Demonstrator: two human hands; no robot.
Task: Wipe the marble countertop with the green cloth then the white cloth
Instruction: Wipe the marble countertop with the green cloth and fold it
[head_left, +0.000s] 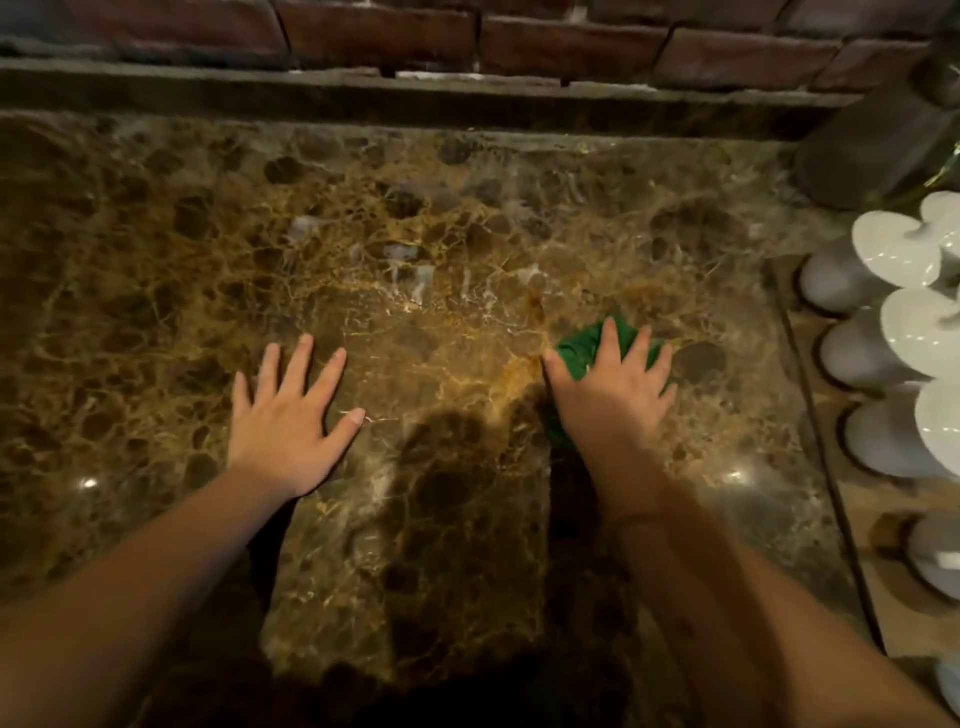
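The brown marble countertop with golden veins fills the view. My right hand presses flat on the green cloth, right of centre; the cloth is bunched under my palm and shows past my fingers and beside my wrist. My left hand rests flat on the bare marble to the left, fingers spread, holding nothing. Some pale wet streaks lie on the marble beyond both hands. No white cloth is in view.
A row of white upturned cups stands on a tray along the right edge. A dark round container stands at the back right. A brick wall with a stone ledge closes the back.
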